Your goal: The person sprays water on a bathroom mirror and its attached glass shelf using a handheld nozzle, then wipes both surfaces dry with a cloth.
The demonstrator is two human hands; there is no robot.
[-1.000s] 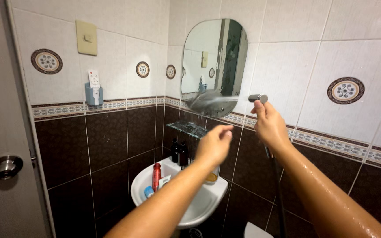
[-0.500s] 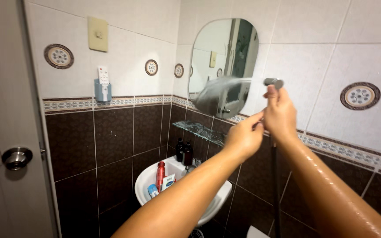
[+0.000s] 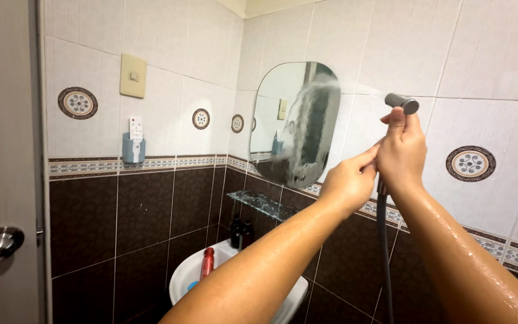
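I see a small grey spray head [image 3: 401, 102], a short metal cylinder, raised just right of the mirror [image 3: 295, 123] and level with its upper half. My right hand [image 3: 400, 153] is clenched around the handle below it, thumb pressed up against the head. A dark, smooth hose [image 3: 384, 252] hangs straight down from that fist. My left hand [image 3: 348, 183] sits just left of the right one, loosely curled, its fingertips touching the right hand near the handle; I cannot tell whether it grips anything itself. Both forearms are wet and glossy.

A fan of water [image 3: 313, 114] runs from the spray head onto the mirror, a rounded rectangle of glass, and streams down its face in a foamy sheet. Below the mirror is a narrow glass shelf [image 3: 263, 204], and under that two dark bottles [image 3: 240, 231] at the back of a white ceramic sink [image 3: 184, 277], with a red bottle [image 3: 206, 263] on its rim. Well left of the mirror, on glossy white tile, are a beige switch plate [image 3: 133, 75] and a blue wall holder [image 3: 133, 147].
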